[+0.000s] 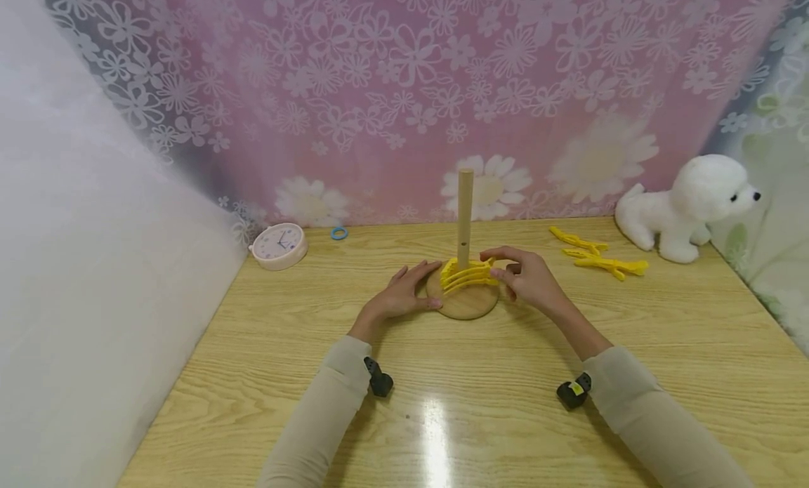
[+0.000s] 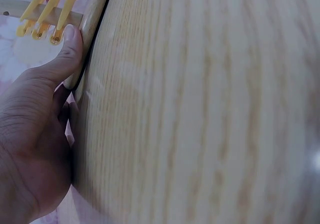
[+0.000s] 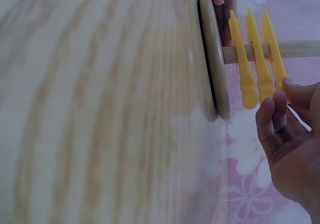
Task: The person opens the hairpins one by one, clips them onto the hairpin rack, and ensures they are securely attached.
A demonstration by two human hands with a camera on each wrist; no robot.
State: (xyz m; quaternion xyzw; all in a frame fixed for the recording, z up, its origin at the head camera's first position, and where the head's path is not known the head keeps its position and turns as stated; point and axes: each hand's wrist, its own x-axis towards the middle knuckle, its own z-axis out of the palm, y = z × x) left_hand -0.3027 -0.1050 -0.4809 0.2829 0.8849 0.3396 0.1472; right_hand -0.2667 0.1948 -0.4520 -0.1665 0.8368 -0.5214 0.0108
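Note:
A wooden stand has a round base [image 1: 469, 307] and an upright post [image 1: 465, 207]. Three yellow plastic clips [image 3: 256, 58] sit one above another around the lower post. My left hand [image 1: 399, 295] holds the base at its left edge, the thumb at the near rim and the fingers spread along the far side. At the clips' right end, my right hand [image 1: 529, 280] pinches the uppermost one between thumb and fingers. Its grip shows in the right wrist view, where the clips reach across the post.
More yellow clips [image 1: 609, 265] lie on the table [image 1: 493, 404] to the right, close to a white plush dog [image 1: 663, 210]. Toward the back left are a pale round clock [image 1: 279, 246] and a small blue ring [image 1: 339, 233]. A pink flowered curtain [image 1: 404, 109] hangs behind the table.

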